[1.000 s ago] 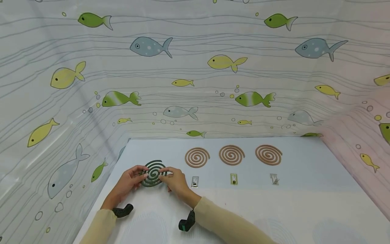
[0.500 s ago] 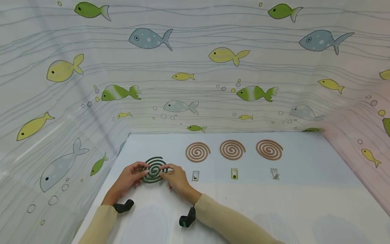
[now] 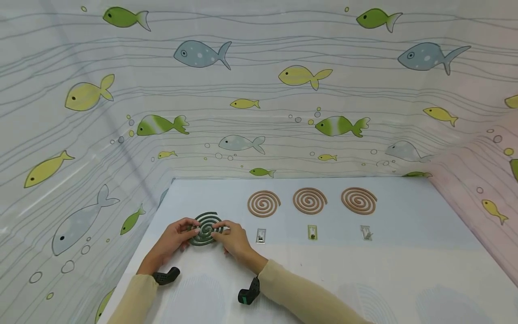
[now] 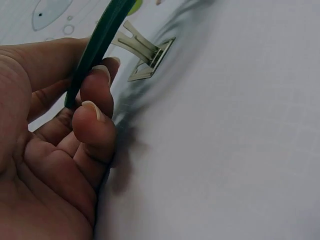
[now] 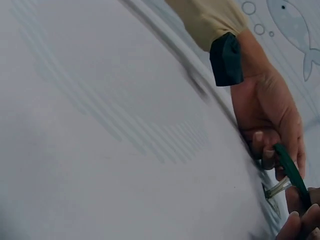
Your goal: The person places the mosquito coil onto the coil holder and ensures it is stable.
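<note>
A dark green mosquito coil [image 3: 207, 229] is held just above the table at the left, by both hands at once. My left hand [image 3: 173, 237] pinches its left edge between thumb and fingers. On the right edge, my right hand [image 3: 235, 241] pinches it the same way. In the left wrist view a small metal coil stand [image 4: 142, 52] sits on the table below the green coil [image 4: 97, 55], its forked prong bent up toward the coil. Whether prong and coil touch, I cannot tell. The right wrist view also has the stand [image 5: 276, 190] under the coil's rim.
Three brown mosquito coils [image 3: 263, 204] [image 3: 310, 201] [image 3: 358, 201] lie in a row at the back. In front of them are three small metal stands [image 3: 261, 236] [image 3: 312, 232] [image 3: 366, 233]. A fish-print sheet [image 3: 243, 126] rises behind the white table [image 3: 323, 270].
The head view has tilted slightly, shifting the whole scene in the frame. Both hands keep their pinch on the green mosquito coil, with hardly any movement over the table.
</note>
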`<action>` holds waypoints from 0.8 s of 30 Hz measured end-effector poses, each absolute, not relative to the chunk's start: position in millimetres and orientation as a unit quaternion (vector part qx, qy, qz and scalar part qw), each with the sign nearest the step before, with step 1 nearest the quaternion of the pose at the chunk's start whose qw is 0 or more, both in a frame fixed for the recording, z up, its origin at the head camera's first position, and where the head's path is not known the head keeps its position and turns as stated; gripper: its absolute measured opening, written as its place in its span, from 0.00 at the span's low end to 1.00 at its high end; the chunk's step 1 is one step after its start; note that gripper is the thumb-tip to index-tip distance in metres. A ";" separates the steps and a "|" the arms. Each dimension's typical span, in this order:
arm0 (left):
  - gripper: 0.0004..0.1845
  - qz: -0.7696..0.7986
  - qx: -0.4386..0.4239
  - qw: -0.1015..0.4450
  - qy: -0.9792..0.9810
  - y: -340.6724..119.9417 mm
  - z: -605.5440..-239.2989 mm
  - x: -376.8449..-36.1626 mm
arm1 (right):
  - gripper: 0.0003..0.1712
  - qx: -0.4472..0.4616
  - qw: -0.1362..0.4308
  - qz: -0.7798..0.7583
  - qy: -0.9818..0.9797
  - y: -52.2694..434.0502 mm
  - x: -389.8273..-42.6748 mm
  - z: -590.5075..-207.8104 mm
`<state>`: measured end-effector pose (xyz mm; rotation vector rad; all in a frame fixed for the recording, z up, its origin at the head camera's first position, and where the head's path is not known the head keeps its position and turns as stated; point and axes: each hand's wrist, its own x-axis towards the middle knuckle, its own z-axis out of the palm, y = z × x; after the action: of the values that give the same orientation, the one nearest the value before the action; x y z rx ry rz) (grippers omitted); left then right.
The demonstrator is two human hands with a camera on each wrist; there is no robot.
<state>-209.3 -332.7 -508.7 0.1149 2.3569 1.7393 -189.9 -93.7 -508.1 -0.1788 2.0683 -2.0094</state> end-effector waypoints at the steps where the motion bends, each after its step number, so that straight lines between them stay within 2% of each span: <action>1: 0.19 0.588 0.042 0.106 0.801 -332.6 -508.8 -209.3 | 0.13 -0.062 0.127 -0.690 0.710 -93.5 -190.1 -508.7; 8: 0.20 0.594 0.046 0.100 0.797 -337.2 -507.7 -207.9 | 0.13 -0.071 0.126 -0.692 0.708 -93.5 -189.3 -506.3; 16: 0.24 0.582 0.039 0.137 0.801 -342.3 -506.7 -205.6 | 0.13 -0.083 0.134 -0.689 0.708 -95.4 -185.6 -507.5; 24: 0.23 0.592 0.033 0.134 0.794 -343.3 -505.3 -204.3 | 0.14 -0.089 0.143 -0.693 0.701 -95.0 -182.0 -505.3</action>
<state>-204.3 -343.3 -505.3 0.0968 2.3018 1.7163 -182.0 -95.0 -505.3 -0.2562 2.0215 -1.9988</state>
